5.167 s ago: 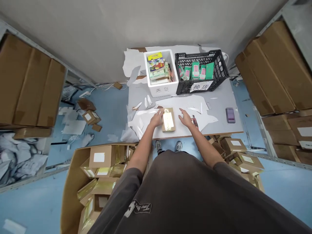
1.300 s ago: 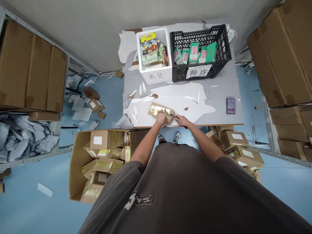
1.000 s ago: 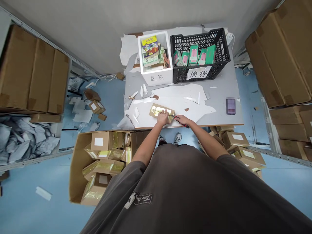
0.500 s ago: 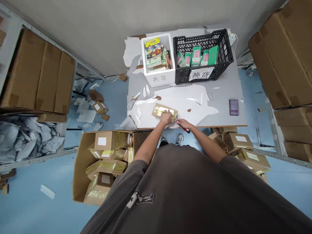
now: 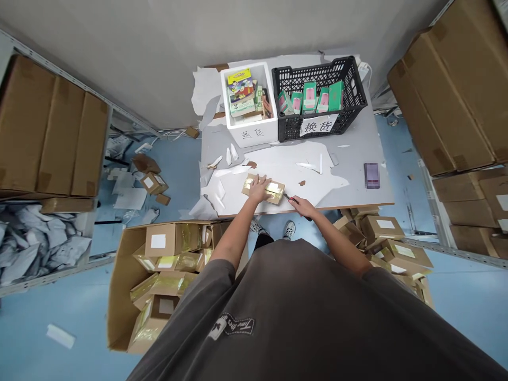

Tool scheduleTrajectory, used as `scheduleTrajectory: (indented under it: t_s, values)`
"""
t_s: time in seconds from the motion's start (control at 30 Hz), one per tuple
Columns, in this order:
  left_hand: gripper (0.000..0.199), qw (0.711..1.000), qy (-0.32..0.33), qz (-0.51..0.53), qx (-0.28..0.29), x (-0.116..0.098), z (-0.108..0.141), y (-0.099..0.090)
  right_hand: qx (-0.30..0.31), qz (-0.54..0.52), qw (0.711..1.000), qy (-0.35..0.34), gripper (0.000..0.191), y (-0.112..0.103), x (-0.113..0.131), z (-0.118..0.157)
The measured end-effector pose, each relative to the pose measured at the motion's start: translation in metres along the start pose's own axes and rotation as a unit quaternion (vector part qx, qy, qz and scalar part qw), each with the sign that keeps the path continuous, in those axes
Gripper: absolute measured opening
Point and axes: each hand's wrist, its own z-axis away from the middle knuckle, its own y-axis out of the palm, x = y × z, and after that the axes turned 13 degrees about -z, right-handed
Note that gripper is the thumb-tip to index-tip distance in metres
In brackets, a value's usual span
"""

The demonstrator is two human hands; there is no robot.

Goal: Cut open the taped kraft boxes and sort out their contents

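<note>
A grey, paper-strewn counter (image 5: 351, 159) carries an oblong brown cardboard box (image 5: 275, 191) near its front edge; the left hand (image 5: 259, 189) spreads loose fingers over it, the right hand (image 5: 303, 207) grasps a slim red-and-black tool (image 5: 289, 197) (tip beside the box).

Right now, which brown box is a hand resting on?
The taped brown box on the table, under the left hand; no hand touches the other brown boxes.

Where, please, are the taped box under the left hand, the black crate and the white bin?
Taped box (image 5: 274, 191): head view, right half of its top.
Black crate (image 5: 289, 128): head view, left part of its front wall.
White bin (image 5: 256, 139): head view, middle of its front wall.
</note>
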Motion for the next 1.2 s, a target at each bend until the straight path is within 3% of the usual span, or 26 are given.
scheduleTrajectory:
  t_s: [0.13, 0.27, 0.4, 0.6, 0.83, 1.2]
  values:
    - [0.079, 1.0, -0.023, -0.018, 0.002, -0.004, -0.011, -0.001, -0.042, 0.099, 0.994, -0.027, 0.043, 0.001, 0.007, -0.01]
    - [0.072, 0.999, -0.022, -0.02, -0.025, -0.012, -0.002, 0.004, -0.046, 0.172, 0.983, -0.036, 0.039, -0.003, 0.003, -0.02]
    - [0.073, 0.997, 0.003, -0.022, -0.073, -0.017, 0.009, 0.022, -0.057, 0.22, 0.972, -0.055, 0.04, -0.007, -0.001, -0.025]
    - [0.073, 0.989, 0.009, 0.025, -0.146, -0.024, 0.004, 0.055, -0.059, 0.319, 0.943, -0.073, 0.043, -0.007, 0.003, -0.032]
    - [0.065, 0.978, 0.0, 0.083, -0.193, -0.029, 0.006, 0.08, -0.039, 0.366, 0.925, -0.088, 0.044, -0.015, -0.003, -0.034]
    - [0.063, 0.975, -0.012, 0.088, -0.202, -0.029, 0.006, 0.093, -0.023, 0.388, 0.917, -0.087, 0.042, -0.024, -0.001, -0.04]
